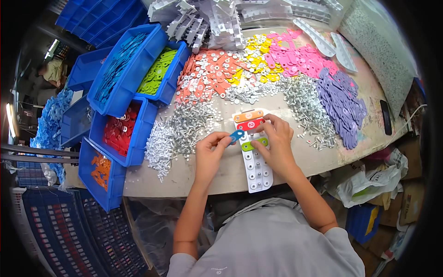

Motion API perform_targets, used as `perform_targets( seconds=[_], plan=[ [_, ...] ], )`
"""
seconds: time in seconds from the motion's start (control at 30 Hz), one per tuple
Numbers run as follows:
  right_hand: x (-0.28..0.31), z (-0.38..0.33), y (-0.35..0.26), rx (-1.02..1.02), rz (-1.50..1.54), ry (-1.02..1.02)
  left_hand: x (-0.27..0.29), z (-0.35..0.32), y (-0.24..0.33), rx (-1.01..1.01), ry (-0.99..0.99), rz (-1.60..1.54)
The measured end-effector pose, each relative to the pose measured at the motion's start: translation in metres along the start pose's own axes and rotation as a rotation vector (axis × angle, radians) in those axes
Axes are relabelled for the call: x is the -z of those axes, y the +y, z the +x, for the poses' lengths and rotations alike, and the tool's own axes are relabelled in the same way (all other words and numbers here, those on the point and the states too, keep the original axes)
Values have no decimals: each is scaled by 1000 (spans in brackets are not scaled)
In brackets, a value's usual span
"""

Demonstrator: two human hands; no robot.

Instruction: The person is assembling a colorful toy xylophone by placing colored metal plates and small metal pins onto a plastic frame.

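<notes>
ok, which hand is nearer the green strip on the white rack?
Right. The right hand is at the green strip, thumb over it; the left hand is off to its left, holding a blue strip.

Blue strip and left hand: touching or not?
Touching. The head view shows the blue strip pinched by the left hand, its end at the fingertips.

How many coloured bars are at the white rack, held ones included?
4: orange bar farthest, red bar next, blue bar in the left hand, green bar at the right hand, which may hide more.
</notes>
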State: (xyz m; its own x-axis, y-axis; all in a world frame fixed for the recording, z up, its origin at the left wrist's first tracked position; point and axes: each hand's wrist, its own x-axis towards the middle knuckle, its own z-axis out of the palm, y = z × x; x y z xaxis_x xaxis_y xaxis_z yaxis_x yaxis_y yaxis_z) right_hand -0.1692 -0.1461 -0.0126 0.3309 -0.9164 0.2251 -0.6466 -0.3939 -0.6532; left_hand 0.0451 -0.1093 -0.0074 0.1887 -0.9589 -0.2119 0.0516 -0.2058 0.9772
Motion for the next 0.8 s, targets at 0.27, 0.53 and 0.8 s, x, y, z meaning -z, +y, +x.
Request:
perform_targets(
  seconds=[0.27,0.53,0.8],
  plan=[
    [-9,-8,4,-59,-53,127,-35,31,-10,-436,18,592],
    [-10,-6,5,-66,-12,123,-51,27,-10,-487,85,722],
    [-9,-7,4,-61,-8,110,-47,24,-15,-525,104,742]
  ],
)
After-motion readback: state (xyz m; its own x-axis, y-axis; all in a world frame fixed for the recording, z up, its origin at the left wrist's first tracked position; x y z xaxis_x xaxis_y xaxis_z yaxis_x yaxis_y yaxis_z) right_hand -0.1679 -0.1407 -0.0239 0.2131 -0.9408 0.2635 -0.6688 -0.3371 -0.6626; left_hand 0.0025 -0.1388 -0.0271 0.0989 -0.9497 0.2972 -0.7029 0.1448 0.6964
